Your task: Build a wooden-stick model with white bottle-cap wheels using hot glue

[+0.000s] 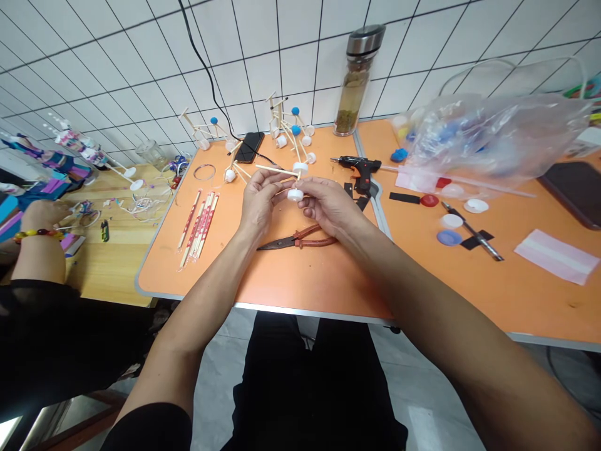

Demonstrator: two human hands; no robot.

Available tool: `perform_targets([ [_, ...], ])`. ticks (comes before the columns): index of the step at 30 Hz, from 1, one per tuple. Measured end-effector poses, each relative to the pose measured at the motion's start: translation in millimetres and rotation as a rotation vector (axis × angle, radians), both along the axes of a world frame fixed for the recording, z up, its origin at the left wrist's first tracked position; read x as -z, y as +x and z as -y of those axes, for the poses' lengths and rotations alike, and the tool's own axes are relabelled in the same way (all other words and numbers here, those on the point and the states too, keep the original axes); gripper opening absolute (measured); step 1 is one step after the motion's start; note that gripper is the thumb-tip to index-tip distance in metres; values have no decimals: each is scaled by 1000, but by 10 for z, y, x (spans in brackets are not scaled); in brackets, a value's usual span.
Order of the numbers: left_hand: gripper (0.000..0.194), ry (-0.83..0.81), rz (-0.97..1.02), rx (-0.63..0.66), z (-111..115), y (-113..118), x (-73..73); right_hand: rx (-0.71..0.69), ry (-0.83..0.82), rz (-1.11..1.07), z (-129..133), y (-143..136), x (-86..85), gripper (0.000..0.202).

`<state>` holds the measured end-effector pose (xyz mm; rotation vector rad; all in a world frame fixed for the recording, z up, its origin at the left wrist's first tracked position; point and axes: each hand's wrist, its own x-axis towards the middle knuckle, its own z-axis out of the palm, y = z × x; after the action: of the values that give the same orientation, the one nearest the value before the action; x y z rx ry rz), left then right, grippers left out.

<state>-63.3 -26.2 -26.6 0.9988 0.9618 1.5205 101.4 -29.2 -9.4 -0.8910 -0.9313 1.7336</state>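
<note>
The orange table (300,282) carries your work. Your left hand (260,203) and right hand (332,205) meet above it, midway between near and far edges. Pliers (282,243) lie under your right wrist, nearer the near edge. Fingertips on both hands are nearly closed, pinching the stick piece (276,170) beside its lower white cap (295,195); exact contact is hidden. You appear to be aligning a joint; the next move calls for a steady pinch.

Extends both forearms (213,293) forward, slanting inward from bare elbows (181,346). Holds left hand (261,200) and right hand (332,203) close together, pinching with bent fingers (270,183) and thumbs (307,186).
</note>
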Motion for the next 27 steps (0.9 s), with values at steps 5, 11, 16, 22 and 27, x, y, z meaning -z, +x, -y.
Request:
perform_targets([
  [5, 42, -46, 55, 58, -42, -31, 14, -39, -32, -18, -12, 8, 12, 14],
  [11, 47, -68, 15, 123, -44, -53, -7, -119, -45, -31, -19, 30, 19, 18],
  [16, 52, -19, -20, 191, -34, -74, -7, -169, -129, -85, -11, 65, -42, 15],
  [22, 50, 10, -35, 276, -15, -116, -62, -265, -235, -121, -4, 118, -109, 15],
  [27, 48, 20, -94, 339, -1, -166, -112, -355, -273, -150, -18, 160, -118, 17],
])
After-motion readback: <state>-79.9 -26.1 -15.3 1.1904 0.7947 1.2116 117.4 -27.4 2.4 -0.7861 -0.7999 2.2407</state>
